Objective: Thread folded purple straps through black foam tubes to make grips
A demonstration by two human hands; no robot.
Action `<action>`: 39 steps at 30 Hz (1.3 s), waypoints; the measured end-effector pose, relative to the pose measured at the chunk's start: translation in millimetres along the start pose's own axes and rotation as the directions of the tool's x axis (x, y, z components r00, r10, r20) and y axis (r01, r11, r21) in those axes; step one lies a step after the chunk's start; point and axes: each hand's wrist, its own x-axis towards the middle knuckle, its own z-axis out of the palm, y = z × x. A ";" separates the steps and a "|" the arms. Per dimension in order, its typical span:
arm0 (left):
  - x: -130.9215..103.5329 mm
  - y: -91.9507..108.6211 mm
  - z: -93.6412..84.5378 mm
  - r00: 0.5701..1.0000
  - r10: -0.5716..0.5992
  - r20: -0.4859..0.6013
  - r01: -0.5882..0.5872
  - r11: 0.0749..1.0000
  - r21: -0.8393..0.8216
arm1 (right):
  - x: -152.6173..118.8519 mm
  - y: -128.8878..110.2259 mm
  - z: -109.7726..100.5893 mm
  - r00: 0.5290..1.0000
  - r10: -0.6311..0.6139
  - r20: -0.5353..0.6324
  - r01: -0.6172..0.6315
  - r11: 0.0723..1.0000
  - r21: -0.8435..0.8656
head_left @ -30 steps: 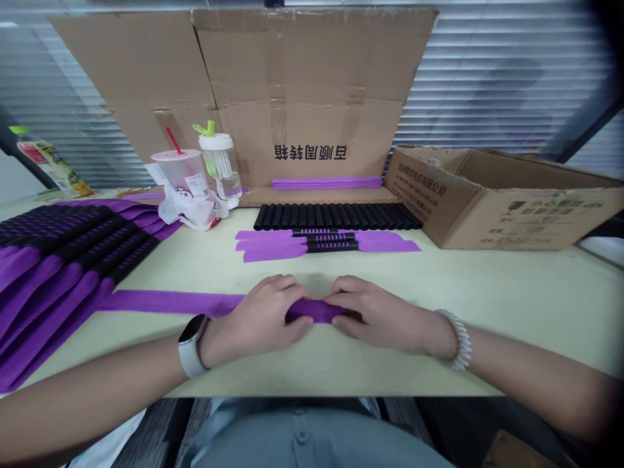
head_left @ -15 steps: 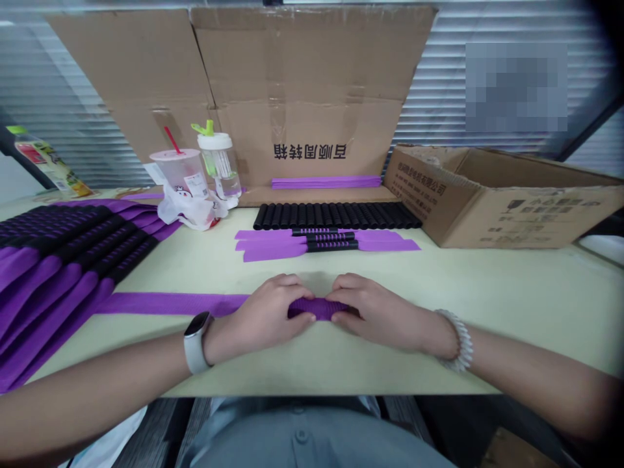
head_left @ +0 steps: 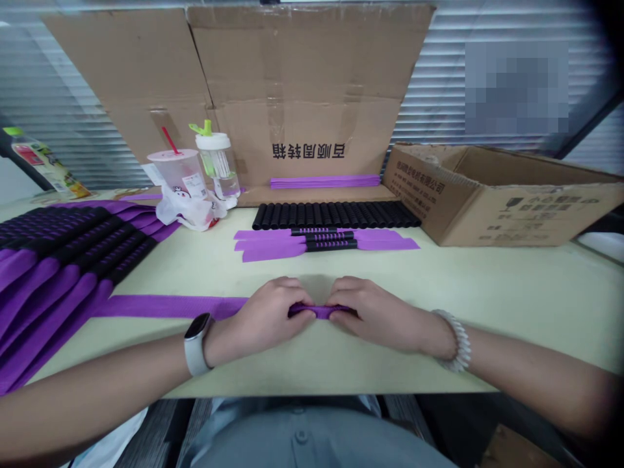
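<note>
We find the left hand [head_left: 273, 314] closed on a purple strap [head_left: 170, 306], its thumb and fingers pinching the material near the front of the table [head_left: 517, 292]. The right hand [head_left: 373, 313] is likewise closed, gripping the same strap just beside the left. A short length of strap is exposed between the two sets of fingers, narrow and folded or bunched (we cannot tell which). From the left hand, the strap runs flat across the table towards a pile of purple straps with black sleeves [head_left: 53, 286].

Beyond the hands we note three strap pieces with black grips [head_left: 331, 245], laid side by side; behind them lies a row of black tubes [head_left: 336, 215]. A stack of purple strips [head_left: 325, 182] rests at the foot of an upright cardboard sheet [head_left: 302, 78], its printing upside down. To the right stands an open cardboard box [head_left: 517, 211].

At the left we record a cup with a red straw [head_left: 175, 170], partly wrapped in a white plastic bag, beside a bottle with a green spout [head_left: 218, 166]; a green-capped drink bottle [head_left: 46, 162] leans further left.
</note>
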 end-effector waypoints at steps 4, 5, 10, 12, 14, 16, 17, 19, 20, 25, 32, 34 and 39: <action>0.0 -1.0 1.4 1.000 0.000 0.003 0.000 1.000 0.003 | 0.8 2.2 1.9 1.000 -0.020 -0.009 0.020 1.000 -0.018; -0.1 -1.3 1.6 1.000 -0.002 0.005 0.002 1.000 0.005 | 0.8 2.9 2.3 1.000 -0.027 -0.013 0.026 0.999 -0.022; -0.6 -0.7 0.5 1.000 0.019 0.013 -0.020 0.999 0.049 | 0.9 4.6 3.9 0.998 -0.054 -0.044 0.053 0.998 -0.015; -1.2 0.8 -1.0 0.999 0.035 0.016 -0.036 0.997 0.073 | 0.8 4.2 4.0 0.996 -0.044 -0.076 0.044 0.999 0.001; -2.2 2.0 -2.5 1.000 0.023 0.017 -0.025 0.994 0.108 | 0.4 4.0 3.9 0.994 0.014 -0.106 -0.011 0.999 0.031; -3.3 1.7 -3.5 1.000 0.000 -0.020 0.004 0.986 0.166 | -0.3 4.6 3.2 0.988 0.089 -0.127 -0.081 0.995 0.063; -3.9 0.8 -4.0 0.998 0.001 -0.056 0.010 0.979 0.204 | -0.7 5.3 2.5 0.984 0.107 -0.145 -0.098 0.993 0.067; -4.7 -2.3 -5.1 0.991 0.042 -0.128 -0.003 0.958 0.286 | -1.0 7.5 0.6 0.977 0.076 -0.201 -0.069 0.997 0.043; -5.0 -4.3 -6.0 0.987 0.072 -0.143 -0.022 0.946 0.323 | -1.0 9.0 -0.6 0.972 0.036 -0.231 -0.033 0.999 0.016; -5.2 -9.7 -11.1 0.989 0.150 0.005 -0.136 0.883 0.449 | 0.1 19.5 -5.5 0.952 -0.155 -0.263 0.128 0.985 -0.120; -2.6 1.2 -14.7 0.988 0.094 0.119 -0.131 0.927 0.351 | -3.1 22.3 -14.6 0.990 -0.123 -0.062 0.113 0.982 -0.151; -2.1 1.8 -13.1 0.992 0.066 0.110 -0.097 0.948 0.304 | -3.3 18.2 -17.0 0.995 -0.095 -0.014 0.093 0.989 -0.114; -2.2 -2.3 -4.3 1.000 0.002 0.023 -0.006 0.983 0.186 | -0.2 11.5 -14.4 1.000 -0.021 -0.019 0.019 0.994 -0.105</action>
